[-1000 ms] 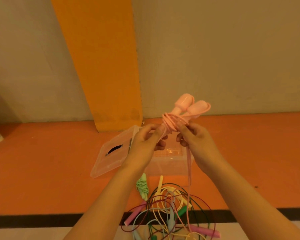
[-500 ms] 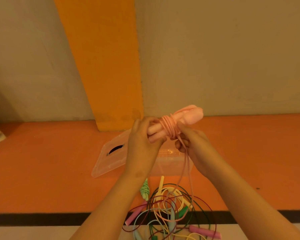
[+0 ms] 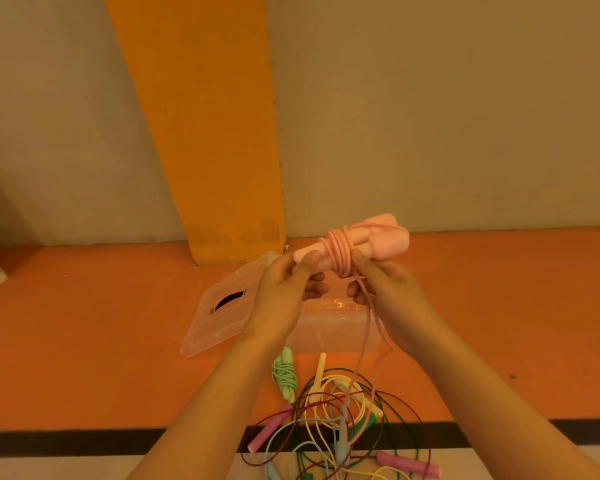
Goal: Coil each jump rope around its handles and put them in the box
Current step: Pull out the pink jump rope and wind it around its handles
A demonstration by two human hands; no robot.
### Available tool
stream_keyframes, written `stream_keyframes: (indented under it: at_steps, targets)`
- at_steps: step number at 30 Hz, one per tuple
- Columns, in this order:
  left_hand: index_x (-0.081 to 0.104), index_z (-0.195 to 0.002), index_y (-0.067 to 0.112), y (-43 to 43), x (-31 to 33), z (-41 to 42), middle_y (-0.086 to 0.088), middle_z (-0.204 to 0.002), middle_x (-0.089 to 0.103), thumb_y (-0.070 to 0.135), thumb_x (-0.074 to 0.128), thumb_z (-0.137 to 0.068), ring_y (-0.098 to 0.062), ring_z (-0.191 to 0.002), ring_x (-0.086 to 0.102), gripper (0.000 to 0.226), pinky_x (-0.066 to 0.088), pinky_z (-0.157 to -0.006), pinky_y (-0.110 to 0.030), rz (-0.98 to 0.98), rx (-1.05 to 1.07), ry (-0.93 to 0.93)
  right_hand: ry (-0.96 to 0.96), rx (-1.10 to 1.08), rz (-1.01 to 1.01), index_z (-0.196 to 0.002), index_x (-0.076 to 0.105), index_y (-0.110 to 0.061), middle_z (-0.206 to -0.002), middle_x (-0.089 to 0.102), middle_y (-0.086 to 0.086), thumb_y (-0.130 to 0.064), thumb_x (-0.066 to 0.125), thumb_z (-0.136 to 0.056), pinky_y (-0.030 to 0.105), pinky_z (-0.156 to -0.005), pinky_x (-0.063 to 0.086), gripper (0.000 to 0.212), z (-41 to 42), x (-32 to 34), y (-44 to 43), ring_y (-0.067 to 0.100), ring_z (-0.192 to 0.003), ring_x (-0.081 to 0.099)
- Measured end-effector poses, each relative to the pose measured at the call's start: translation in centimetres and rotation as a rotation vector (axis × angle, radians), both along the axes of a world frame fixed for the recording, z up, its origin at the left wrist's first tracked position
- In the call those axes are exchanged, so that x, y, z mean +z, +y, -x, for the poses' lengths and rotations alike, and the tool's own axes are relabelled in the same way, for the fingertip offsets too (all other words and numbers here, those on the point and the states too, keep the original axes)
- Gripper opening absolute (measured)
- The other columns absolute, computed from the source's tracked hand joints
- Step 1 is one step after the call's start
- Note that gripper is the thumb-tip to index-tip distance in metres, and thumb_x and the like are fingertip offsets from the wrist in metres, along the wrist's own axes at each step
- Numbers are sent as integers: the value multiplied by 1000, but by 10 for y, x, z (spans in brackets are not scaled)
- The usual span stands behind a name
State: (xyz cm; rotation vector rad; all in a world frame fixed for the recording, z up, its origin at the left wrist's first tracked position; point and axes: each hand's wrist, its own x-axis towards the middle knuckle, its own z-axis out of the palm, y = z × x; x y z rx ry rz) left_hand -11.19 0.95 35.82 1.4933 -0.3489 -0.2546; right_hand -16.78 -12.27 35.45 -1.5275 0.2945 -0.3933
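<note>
The left hand (image 3: 284, 289) pinches the pink jump rope's handles (image 3: 383, 237) at their narrow end. The right hand (image 3: 387, 289) pinches its cord (image 3: 368, 308) at the coil (image 3: 338, 251). Each turn should go on taut, beside the last. The open clear box (image 3: 333, 336) sits at 6 o'clock, with the rope tangle (image 3: 340, 422) beyond.

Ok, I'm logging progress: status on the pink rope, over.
Left hand grips the pink handles, right hand pinches the cord. Coiling part done, tail hanging loose. Below it the tangled pile; box open.
</note>
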Motion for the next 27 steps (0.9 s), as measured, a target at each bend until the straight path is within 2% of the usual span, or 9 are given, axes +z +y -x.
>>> stream_keyframes:
  at_steps: [3, 8, 12, 15, 18, 23, 27]
  targets:
    - [63, -107, 13, 0, -1, 0, -9, -86, 66, 22, 49, -99, -11, -62, 63, 18, 53, -63, -24, 35, 13, 45, 33, 5, -1, -85, 65, -9, -62, 58, 6, -33, 51, -96, 24, -56, 40, 29, -1, -1, 2, 11, -53, 49]
    - [64, -103, 19, 1, 2, 0, -7, -84, 71, 37, 46, -99, -16, -61, 66, 26, 53, -64, -28, 98, 12, 173, 29, 6, 54, -84, 63, -12, -63, 57, 5, -29, 50, -97, 22, -56, 40, 25, -1, 1, 2, 9, -54, 49]
    - [61, -98, 14, 1, 2, 0, -10, -87, 67, 22, 46, -101, -12, -60, 65, 17, 54, -62, -24, 125, 2, 146, 33, 1, 38, -88, 64, -12, -68, 59, 2, -29, 52, -96, 21, -53, 43, 22, -2, -1, 4, 6, -53, 52]
    - [62, -95, 13, 1, 3, -1, -8, -83, 68, 17, 46, -100, -12, -66, 67, 18, 54, -66, -22, 145, -9, 104, 37, 7, 15, -90, 64, -10, -72, 61, 1, -29, 52, -96, 21, -54, 46, 24, -2, -1, 4, 8, -56, 55]
    - [64, -95, 13, 1, 4, -2, -10, -90, 70, 16, 49, -99, -16, -78, 68, 16, 55, -71, -21, 132, -1, 45, 55, 9, 31, -90, 63, -8, -76, 62, 3, -31, 51, -96, 22, -53, 45, 27, 0, -1, 5, 11, -56, 54]
    - [68, -93, 21, 2, -2, -3, -8, -100, 70, 21, 68, -87, -26, -96, 66, 6, 54, -84, -35, 33, 62, -149, 125, -63, 89, -85, 63, -11, -77, 63, 7, -34, 50, -97, 25, -52, 43, 30, 0, -2, 2, 13, -55, 52]
    - [67, -91, 26, 0, -3, -1, 0, -98, 69, 10, 69, -86, -13, -93, 64, 17, 50, -80, -27, -20, 96, -271, 125, -61, -9, -93, 66, -8, -80, 66, 8, -47, 48, -95, 26, -54, 45, 43, -1, 2, 3, 14, -59, 56]
